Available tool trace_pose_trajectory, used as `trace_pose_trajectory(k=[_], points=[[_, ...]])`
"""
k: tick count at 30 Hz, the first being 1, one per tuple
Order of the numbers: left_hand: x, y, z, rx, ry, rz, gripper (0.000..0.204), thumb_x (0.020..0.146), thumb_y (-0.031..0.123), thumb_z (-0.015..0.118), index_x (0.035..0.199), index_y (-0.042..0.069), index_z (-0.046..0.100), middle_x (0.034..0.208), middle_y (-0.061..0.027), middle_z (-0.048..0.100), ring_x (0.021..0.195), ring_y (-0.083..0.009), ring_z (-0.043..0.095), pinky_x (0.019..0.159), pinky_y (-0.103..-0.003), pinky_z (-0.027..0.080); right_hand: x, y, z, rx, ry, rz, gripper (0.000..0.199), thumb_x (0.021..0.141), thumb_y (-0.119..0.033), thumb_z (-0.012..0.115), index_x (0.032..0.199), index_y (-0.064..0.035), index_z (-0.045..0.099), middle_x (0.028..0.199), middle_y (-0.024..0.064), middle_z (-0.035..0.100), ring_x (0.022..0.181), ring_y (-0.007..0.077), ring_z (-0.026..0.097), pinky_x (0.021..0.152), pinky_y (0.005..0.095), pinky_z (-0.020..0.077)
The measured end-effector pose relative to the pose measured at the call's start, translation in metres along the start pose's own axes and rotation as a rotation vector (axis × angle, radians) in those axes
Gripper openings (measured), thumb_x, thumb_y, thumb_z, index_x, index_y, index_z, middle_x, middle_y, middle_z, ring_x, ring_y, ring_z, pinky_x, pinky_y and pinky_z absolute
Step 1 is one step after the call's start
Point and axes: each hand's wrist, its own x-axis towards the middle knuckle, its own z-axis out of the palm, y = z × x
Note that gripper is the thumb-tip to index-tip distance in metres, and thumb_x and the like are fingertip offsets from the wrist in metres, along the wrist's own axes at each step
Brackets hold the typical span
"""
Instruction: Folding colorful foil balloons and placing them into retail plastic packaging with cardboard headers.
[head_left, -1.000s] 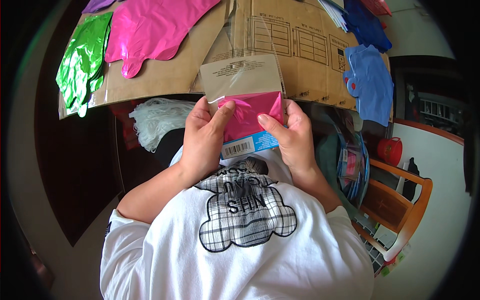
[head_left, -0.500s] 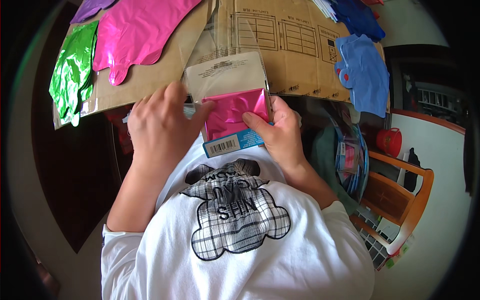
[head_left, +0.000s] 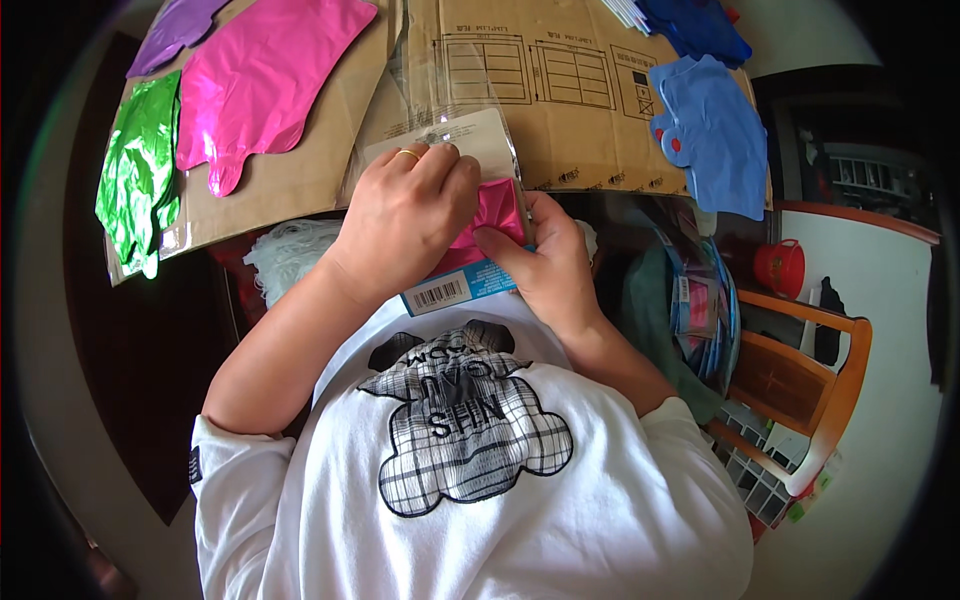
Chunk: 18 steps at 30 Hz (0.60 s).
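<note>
A flat clear plastic bag [head_left: 505, 128] is held in front of my chest, its upper end lying over the cardboard. Inside is a folded shiny pink foil balloon [head_left: 497, 207], with a white card behind it and a blue strip with a barcode [head_left: 440, 293] along the lower edge. My right hand [head_left: 548, 255] grips the bag's right side, thumb on the front over the foil. Curled across the middle of the bag is my left hand [head_left: 408, 225], a ring on one finger. Its fingertips are tucked under, so what they pinch is hidden.
On the brown cardboard [head_left: 580, 150] lie flat pink [head_left: 260, 90], green [head_left: 135, 165] and purple [head_left: 175, 35] foil balloons. Light blue [head_left: 715, 140] and dark blue ones are at right. White stringy material [head_left: 290, 258] hangs below its edge. A wooden chair [head_left: 790, 380] stands right.
My left hand has moved right, from the bag's left edge to over its middle, and its fingers have curled in. The right hand keeps its grip on the bag.
</note>
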Motion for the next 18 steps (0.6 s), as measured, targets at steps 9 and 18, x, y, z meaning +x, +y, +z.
trace_pose_trajectory(k=[9,18], points=[[-0.005,0.002,-0.012,-0.044,-0.045,0.038,0.024,0.072,0.009,0.072,0.093,0.002,0.063,0.081,-0.0068,0.058,0.071,-0.0240,0.059,0.066,-0.036,0.049,0.001,-0.017,0.001,0.079,-0.011,0.088,0.028,0.083,-0.008,0.072,0.106,0.0032,0.059,0.088,0.0054,0.068,0.075,0.0067,0.061,0.066,0.0237,0.0499],[-0.063,0.006,-0.026,-0.663,0.178,-0.750,0.013,0.081,0.004,0.072,0.083,0.004,0.059,0.076,-0.0032,0.057,0.068,-0.0127,0.055,0.064,-0.026,0.045,0.007,-0.017,-0.006,0.185,-0.095,0.117,0.022,0.087,-0.005,0.067,0.106,0.0025,0.060,0.092,0.0051,0.068,0.080,0.0068,0.061,0.071,0.0235,0.0499]])
